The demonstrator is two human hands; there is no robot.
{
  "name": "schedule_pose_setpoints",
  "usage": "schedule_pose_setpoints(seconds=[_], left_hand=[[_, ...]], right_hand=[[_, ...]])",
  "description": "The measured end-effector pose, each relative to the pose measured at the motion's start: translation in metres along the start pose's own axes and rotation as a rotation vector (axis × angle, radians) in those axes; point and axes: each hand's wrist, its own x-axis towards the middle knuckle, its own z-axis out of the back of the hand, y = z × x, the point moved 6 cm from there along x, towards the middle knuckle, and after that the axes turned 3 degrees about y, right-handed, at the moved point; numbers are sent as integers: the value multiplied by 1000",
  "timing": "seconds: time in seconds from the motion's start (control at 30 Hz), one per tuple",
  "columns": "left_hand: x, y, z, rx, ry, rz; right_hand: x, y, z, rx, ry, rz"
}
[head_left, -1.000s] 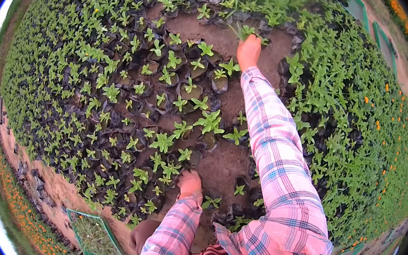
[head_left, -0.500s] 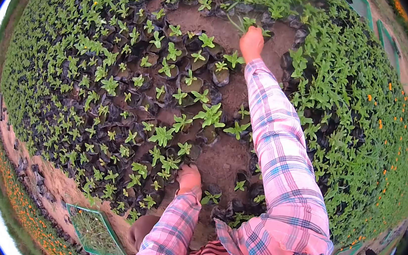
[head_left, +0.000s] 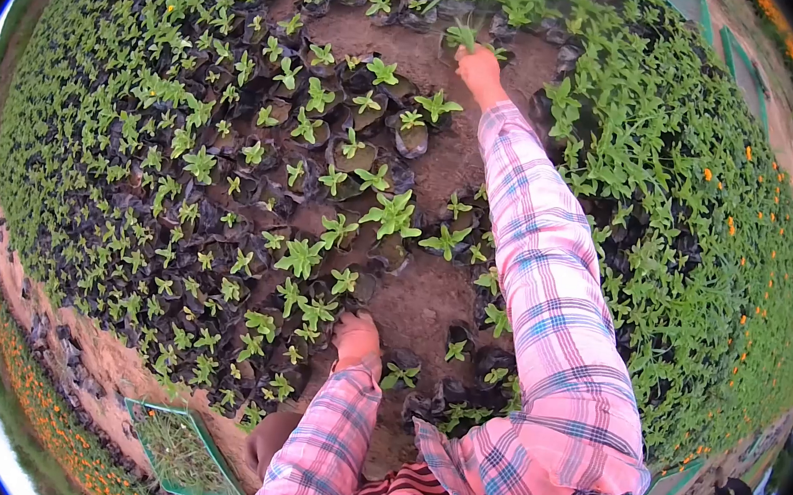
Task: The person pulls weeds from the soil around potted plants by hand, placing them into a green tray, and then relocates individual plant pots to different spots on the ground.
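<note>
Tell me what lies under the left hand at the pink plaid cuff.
The left hand rests on bare brown soil beside small green seedlings in black plastic bags. Whatever its palm covers is hidden.

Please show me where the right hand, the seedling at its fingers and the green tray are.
right hand (head_left: 481, 66), head view, on the back of the hand.
seedling (head_left: 461, 34), head view, on its leaves.
green tray (head_left: 162, 407), head view, on its upper rim.

Right hand (head_left: 480, 68) gripping a seedling (head_left: 461, 35), left hand (head_left: 355, 336) resting among bagged seedlings (head_left: 299, 257)
</note>
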Motion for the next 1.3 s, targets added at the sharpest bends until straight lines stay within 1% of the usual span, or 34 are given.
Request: schedule_pose_setpoints(seconds=[0.03,0.07,0.13,0.2,0.27,0.3,0.37,0.4,0.47,0.5,0.53,0.57,0.6,0.63,0.67,0.7,0.73,0.83,0.93,0.97,1.0,1.07,1.13,1.3], left_hand=[[1,2,-1,-86,-21,29],[-5,0,10,-86,-20,28],[-24,-12,41,60,64,-80],[-18,-11,31,52,44,-65],[-17,-9,30,40,22,-45],[-18,-10,32,42,37,-48],[-18,-10,33,44,51,-51],[-16,-9,30,29,39,-39],[-11,-7,22,17,28,-27],[-9,-6,18,16,11,-23],[-6,-4,15,14,-6,-19],[2,-2,4,15,-6,-15],[10,3,-6,-49,1,39],[15,10,-18,-113,9,93],[4,8,-4,-112,11,94],[-14,-1,26,-51,16,12],[-24,-11,43,7,19,-69],[-19,-9,34,11,-18,-47],[-5,-3,13,-41,-52,-9],[-7,-3,16,-41,-51,-9],[-7,-4,18,-36,-36,-10],[-12,-4,22,-35,-15,-4],[-18,-7,30,-4,-2,-40],[-13,-5,26,-27,-1,-28]], right_hand=[[-10,-2,4,318,102,-234],[-11,-2,5,317,102,-235],[-16,-12,9,772,-71,-331],[-16,-18,11,793,-77,-344],[-15,-10,12,444,39,-202],[-15,-10,12,443,41,-203],[-13,19,18,-220,-36,254],[-13,19,16,-219,-35,253],[-14,29,12,-356,-105,400],[-12,31,6,-447,-113,398],[-11,30,3,-445,-111,396],[-11,33,-1,-509,-77,381],[-11,36,-3,-572,-44,365],[-13,38,-2,-570,-42,364],[-16,40,-5,-601,16,364],[-18,42,-7,-632,72,368],[-20,42,-8,-633,71,373],[-26,42,-10,-704,43,406],[-30,41,-8,-694,18,425],[-33,42,-6,-705,-26,411],[-34,44,-6,-705,-25,410],[-36,45,-4,-744,-82,325],[-37,46,-6,-769,-51,318],[-26,46,-12,-876,12,348]])
